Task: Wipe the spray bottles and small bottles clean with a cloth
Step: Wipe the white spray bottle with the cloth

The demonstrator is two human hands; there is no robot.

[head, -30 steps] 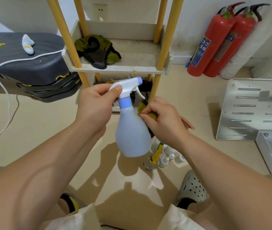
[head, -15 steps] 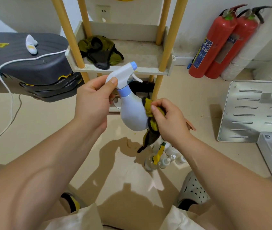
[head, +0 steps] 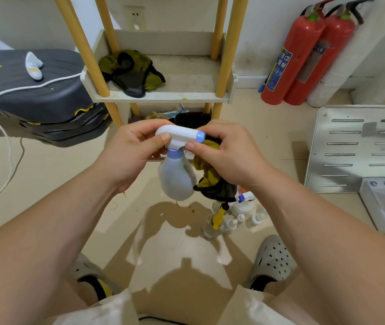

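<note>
Spray bottle [head: 175, 177] hanging mid-air btwn both hands, long axis near vertical, body down, nozzle pointing R. L hand [head: 130, 153] gripping its head from the left. R hand [head: 229, 151] pinching nozzle end, cloth [head: 210, 177] bunched under palm, so R is nearer for wiping. Small bottles [head: 240, 216] sitting on floor below.

the trigger of the spray bottle [head: 176, 181] is hidden behind the fingers of the left hand [head: 130, 153] and right hand [head: 229, 153]. the upper part of the cloth [head: 210, 177] is buried in the right hand, and one side lies behind the bottle. the small bottles [head: 253, 220] on the floor sit partly behind the hanging cloth and the right forearm, their labels too small to read. the clutter on the lower shelf [head: 158, 115] is mostly covered by both hands. the metal plate [head: 351, 156] is cut off by the right edge, the black case [head: 34, 95] by the left edge
</note>
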